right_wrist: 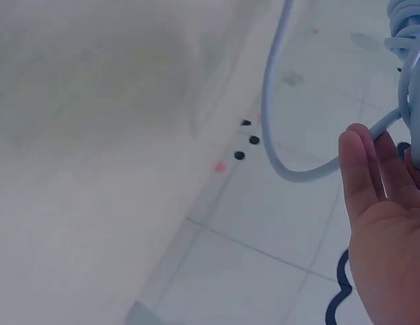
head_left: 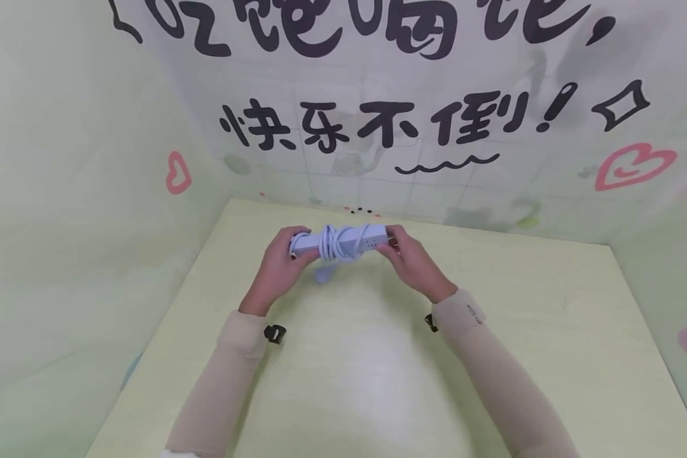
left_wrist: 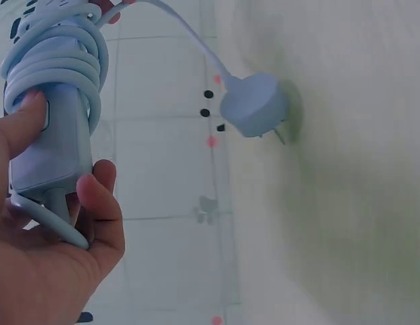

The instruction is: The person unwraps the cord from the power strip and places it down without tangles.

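Note:
A pale blue-white power strip [head_left: 372, 238] is held level above the table, its cord [left_wrist: 61, 71] wound in several loops round its middle. My left hand [head_left: 278, 264] grips the left end, thumb lying along the casing beside the loops, where the cord leaves the strip. At the right end, by the sockets, my right hand [head_left: 416, 264] holds the strip between thumb and fingers. In the right wrist view a slack bend of cord [right_wrist: 267, 101] runs to those fingers [right_wrist: 358, 162]. The plug [left_wrist: 253, 105] dangles below the strip on a free length of cord, pins outward.
The pale yellow-green table [head_left: 527, 343] spreads under both forearms. Behind it stands a white wall sheet [head_left: 332, 178] with large black characters, and pale sheets with printed hearts and spots hang at both sides.

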{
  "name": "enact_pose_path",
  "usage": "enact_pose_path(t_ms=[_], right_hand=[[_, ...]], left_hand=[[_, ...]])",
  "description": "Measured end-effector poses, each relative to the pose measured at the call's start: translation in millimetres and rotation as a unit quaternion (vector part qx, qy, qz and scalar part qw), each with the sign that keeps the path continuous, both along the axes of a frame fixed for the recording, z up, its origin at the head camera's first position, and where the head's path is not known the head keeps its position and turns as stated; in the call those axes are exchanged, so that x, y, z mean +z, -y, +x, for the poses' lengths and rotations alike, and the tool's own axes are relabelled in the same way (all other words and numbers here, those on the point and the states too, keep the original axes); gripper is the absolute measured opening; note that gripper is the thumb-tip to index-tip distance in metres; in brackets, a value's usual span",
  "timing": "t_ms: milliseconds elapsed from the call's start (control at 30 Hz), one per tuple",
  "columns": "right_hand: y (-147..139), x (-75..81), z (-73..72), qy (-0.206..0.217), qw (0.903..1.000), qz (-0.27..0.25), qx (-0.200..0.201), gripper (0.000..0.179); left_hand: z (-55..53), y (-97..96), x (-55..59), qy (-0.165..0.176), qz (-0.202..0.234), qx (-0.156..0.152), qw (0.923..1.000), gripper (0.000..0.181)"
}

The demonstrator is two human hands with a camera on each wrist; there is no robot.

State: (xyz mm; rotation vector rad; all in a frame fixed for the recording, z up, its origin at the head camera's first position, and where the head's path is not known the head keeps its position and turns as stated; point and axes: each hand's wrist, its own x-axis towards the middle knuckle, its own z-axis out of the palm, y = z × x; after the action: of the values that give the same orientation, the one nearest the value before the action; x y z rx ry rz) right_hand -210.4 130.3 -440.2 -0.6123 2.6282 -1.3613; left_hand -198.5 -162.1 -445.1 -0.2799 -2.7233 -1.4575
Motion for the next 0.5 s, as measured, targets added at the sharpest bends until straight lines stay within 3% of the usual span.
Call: enact_pose_path(t_ms=[133, 267, 500], right_hand=[[-12.2, 19.3, 3.6, -0.047, 0.9985, -0.025, -0.01, 0.042], [-22.8, 32.1, 9.6, -0.065, 0.9968, -0.047, -0.011, 0.043], [-39.6, 44.5, 19.2, -0.099, 0.9943, -0.04, -0.011, 0.045]], left_hand=[[-3.1, -12.7, 19.3, 0.003, 0.029, -0.001, 0.9996, 0.052], [-3.2, -23.0, 33.4, -0.012, 0.067, -0.004, 0.9977, 0.054], [0.4, -36.7, 45.8, -0.044, 0.105, -0.037, 0.9929, 0.044]])
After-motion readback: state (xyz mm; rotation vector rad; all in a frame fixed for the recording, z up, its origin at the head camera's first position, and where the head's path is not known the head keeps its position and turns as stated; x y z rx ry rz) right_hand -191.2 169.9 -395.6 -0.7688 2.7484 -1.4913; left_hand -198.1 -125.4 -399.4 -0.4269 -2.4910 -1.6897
